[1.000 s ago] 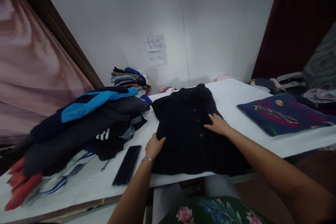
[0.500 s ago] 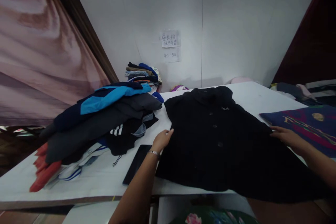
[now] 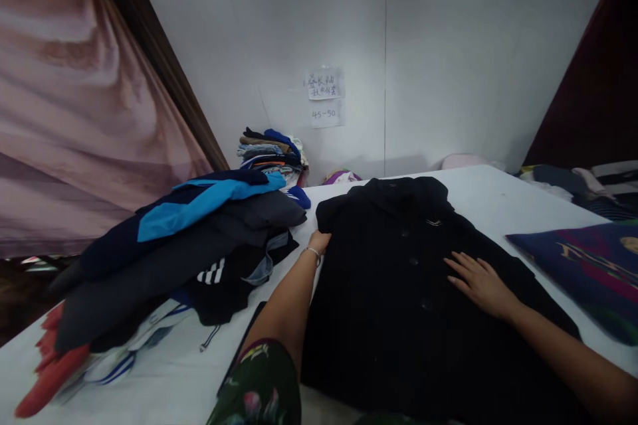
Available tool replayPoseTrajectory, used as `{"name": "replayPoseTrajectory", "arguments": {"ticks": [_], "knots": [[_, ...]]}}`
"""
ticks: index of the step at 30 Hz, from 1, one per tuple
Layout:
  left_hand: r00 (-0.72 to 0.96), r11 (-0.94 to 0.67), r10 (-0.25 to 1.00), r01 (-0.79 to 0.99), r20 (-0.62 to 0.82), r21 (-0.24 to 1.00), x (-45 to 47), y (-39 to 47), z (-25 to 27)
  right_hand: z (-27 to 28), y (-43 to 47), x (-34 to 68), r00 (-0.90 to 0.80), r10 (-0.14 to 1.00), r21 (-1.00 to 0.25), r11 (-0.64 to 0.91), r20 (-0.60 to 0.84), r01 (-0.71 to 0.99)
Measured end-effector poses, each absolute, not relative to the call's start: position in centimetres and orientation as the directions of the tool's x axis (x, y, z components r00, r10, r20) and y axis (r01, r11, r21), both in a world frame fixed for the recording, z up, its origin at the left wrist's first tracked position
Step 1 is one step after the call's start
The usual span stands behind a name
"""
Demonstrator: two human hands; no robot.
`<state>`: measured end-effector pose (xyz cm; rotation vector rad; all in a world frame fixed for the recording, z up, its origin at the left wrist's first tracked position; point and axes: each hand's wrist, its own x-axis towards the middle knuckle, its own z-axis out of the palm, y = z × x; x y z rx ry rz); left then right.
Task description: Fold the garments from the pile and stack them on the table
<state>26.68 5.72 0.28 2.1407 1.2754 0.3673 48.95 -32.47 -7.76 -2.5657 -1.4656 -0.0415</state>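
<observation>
We've got the black button-front jacket running near-to-far on the worktop, collar toward far edge. Right hand spread flat on its front; left hand at its left side, grip unclear.

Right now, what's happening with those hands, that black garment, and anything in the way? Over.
Left fingers at edge of black garment; right fingers spread on its front. Garment laid out, buttons up. Clothes pile close by on the left.
</observation>
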Motion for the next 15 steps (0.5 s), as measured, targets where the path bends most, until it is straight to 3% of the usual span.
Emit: {"name": "replayPoseTrajectory", "arguments": {"ticks": [6,8,10,12,15], "knots": [[0.51,-0.526,0.843,0.715,0.171,0.46,28.3,9.7,10.0,-9.2,-33.1,49.2,0.485,0.853,-0.116,-0.471,0.192,0.875],[0.562,-0.648,0.745,0.738,0.359,0.19,28.9,11.6,14.1,-9.2,-33.1,49.2,0.484,0.851,-0.111,-0.471,0.202,0.875],[0.587,-0.667,0.666,0.745,0.461,0.017,29.5,13.2,16.7,-9.2,-33.1,49.1,0.483,0.85,-0.106,-0.471,0.211,0.876],[0.624,-0.684,0.612,0.726,0.486,-0.072,29.8,14.2,17.0,-9.3,-33.1,49.1,0.48,0.85,-0.103,-0.469,0.216,0.877],[0.688,-0.715,0.626,0.694,0.368,-0.082,29.9,14.5,13.5,-9.2,-33.1,48.9,0.484,0.849,-0.1,-0.473,0.214,0.875]]}}
